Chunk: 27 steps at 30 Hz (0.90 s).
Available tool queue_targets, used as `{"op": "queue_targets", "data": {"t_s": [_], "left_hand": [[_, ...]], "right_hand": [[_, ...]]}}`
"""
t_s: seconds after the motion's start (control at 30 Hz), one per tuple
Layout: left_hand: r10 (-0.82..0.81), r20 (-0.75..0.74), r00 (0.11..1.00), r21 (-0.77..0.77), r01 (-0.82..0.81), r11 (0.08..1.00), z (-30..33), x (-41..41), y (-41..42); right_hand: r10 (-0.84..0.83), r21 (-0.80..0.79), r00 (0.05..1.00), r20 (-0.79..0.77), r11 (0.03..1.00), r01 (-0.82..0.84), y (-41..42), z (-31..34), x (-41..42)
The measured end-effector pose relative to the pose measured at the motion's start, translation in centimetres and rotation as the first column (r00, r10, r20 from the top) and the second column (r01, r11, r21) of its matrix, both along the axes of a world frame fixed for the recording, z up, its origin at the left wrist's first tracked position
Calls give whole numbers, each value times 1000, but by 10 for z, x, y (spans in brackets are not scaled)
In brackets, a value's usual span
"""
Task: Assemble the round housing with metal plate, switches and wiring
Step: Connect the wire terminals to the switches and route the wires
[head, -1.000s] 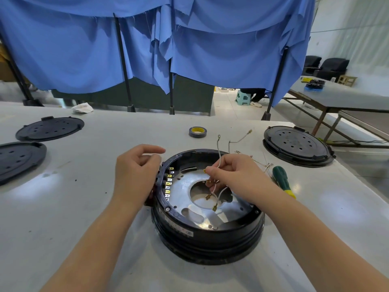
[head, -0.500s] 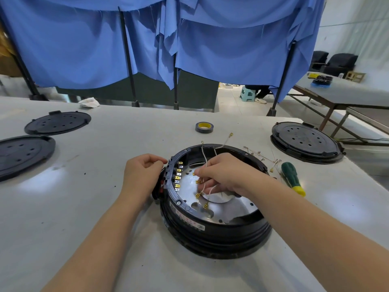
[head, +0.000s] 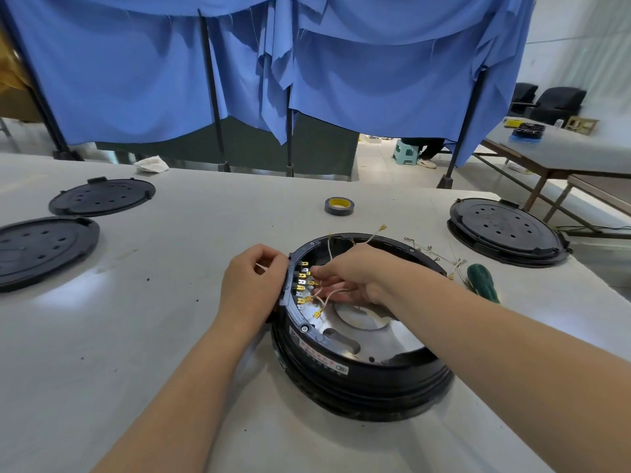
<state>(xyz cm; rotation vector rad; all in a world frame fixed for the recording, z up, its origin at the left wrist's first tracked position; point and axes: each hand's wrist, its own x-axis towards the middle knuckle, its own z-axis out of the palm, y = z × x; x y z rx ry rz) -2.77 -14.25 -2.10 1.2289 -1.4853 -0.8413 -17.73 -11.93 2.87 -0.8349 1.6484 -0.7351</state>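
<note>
Since the earlier frames, right hand [head: 351, 278] had moved leftward inside the housing, from over the plate's centre hole toward the terminal row; left hand [head: 254, 285] had stayed at the outer left wall.

Round black housing [head: 362, 373] sat open side up on the white table [head: 136, 353], near the front centre. Metal plate [head: 392, 339] lay flat inside it, centre hole partly covered by the right hand. Terminal row [head: 302, 285] of brass and silver tabs ran along the inner left wall.

Right hand: fingers bent, fingertips at the terminal row, apparently pinching a white wire [head: 329, 295] with a brass connector; exact contact hidden by the fingers. Further wires rose past the hand over the far rim.

Left hand: curled against the outside of the housing wall beside the terminals, thumb and forefinger closed together; what they held could not be made out.

Loose wires [head: 433, 254] lay on the table just right of the housing, next to a green-handled screwdriver [head: 483, 283]. Tape roll [head: 339, 206] stood behind the housing. Black perforated lids: two at left [head: 102, 197] [head: 44, 247], one at right [head: 505, 230].
</note>
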Motion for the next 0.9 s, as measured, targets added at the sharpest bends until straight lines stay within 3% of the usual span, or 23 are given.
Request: {"op": "queue_targets", "data": {"t_s": [0.1, 0.33, 0.9], "left_hand": [[4, -33, 999, 33, -3, 999, 0, -3, 1], [-106, -267, 958, 140, 147, 979, 2, -8, 6], [-84, -300, 950, 157, 136, 978, 1, -10, 6]], "right_hand": [[7, 11, 1000, -14, 1000, -7, -4, -3, 2], [-5, -7, 1000, -29, 1000, 5, -4, -5, -4], [3, -29, 997, -83, 1000, -5, -9, -8, -3]]}}
